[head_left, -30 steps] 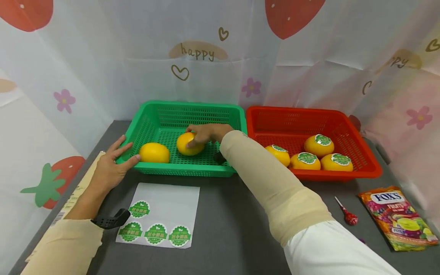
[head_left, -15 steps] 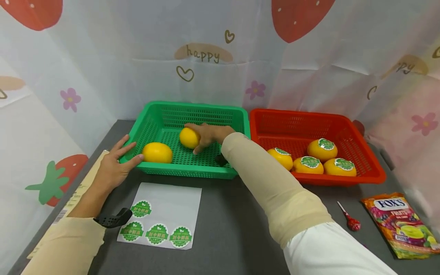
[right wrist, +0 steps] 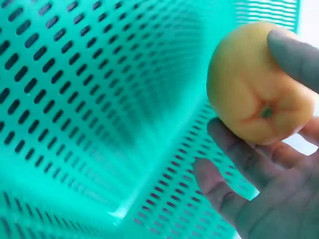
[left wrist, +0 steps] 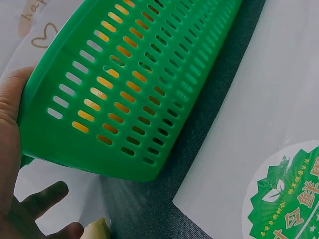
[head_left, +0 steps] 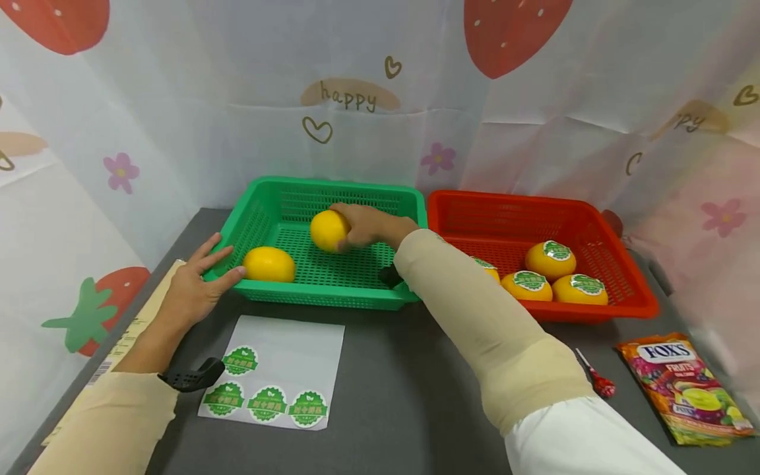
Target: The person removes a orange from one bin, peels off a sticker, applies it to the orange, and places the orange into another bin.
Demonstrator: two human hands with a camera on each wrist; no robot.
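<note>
My right hand (head_left: 362, 224) grips an orange (head_left: 329, 230) above the green basket (head_left: 332, 297); left hand (head_left: 196, 284) rests flat, fingers released, against its corner. Smooth skin, could slip and roll.

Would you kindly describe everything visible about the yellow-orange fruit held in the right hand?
The round yellow-orange fruit is smooth and glossy, with a small dark stem dimple and no sticker visible. The right hand grips it with curled fingers, raised above the floor of the green perforated plastic basket, apart from the other bare yellow fruit lying there.
</note>
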